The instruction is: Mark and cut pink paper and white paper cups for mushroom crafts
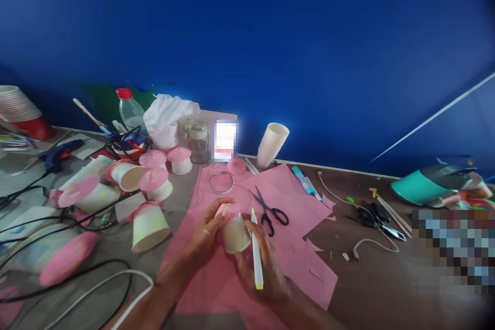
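Grip lightly to avoid denting the paper cup [235, 237], held in the left hand [212, 220] well out from the back edge of the worktop [367, 283], the right hand [271, 268] grasping a marker [257, 260] beside it.

At lower centre, the small pale tapered cup [235, 238] looks like matt paper, the slim white marker with yellow ends [257, 263] like smooth plastic. The broad pink sheets [284, 185] beneath are matt paper. The black-handled scissors [266, 208] pair grey metal blades with plastic loops. Left of centre, the squat lidded jar [198, 145] resembles clear, shiny glass; the crumpled white bundle [168, 113] could be cloth or thin plastic. Across the top, the blue wall [247, 36] looks smooth.
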Demonstrator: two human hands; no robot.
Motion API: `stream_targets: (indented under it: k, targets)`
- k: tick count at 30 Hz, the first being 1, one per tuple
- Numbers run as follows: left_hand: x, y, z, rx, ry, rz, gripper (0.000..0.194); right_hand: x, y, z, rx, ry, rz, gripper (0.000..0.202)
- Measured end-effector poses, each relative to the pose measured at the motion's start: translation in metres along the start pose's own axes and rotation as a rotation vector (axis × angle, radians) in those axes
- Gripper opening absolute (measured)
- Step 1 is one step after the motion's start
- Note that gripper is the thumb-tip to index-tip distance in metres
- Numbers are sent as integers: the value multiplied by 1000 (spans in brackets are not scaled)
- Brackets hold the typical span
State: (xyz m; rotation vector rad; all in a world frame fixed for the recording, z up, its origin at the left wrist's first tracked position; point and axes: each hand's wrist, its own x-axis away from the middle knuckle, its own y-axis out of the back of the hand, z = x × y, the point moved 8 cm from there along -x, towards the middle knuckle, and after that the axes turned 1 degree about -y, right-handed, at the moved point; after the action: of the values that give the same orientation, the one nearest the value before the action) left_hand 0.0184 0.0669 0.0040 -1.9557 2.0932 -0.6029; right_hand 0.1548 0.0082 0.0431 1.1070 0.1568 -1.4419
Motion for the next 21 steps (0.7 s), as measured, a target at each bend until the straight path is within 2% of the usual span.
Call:
stream_targets:
  k: [4, 9, 15, 18, 21]
  targets:
    - [1, -5, 3, 62, 64, 59, 38, -1, -1, 0, -7, 9, 5, 70]
    - [0, -1, 3, 49, 78, 29, 42, -1, -2, -1, -17, 15, -9, 70]
    - [1, -3, 6, 77, 81, 65, 42, 1, -2, -1, 6, 22, -16, 74]
    - [0, -2, 5, 45, 61, 51, 44, 0, -3, 0, 24, 32, 6, 75]
    - [0, 0, -2, -63, 2, -13, 43, -1, -5, -2, 41, 35, 47, 76]
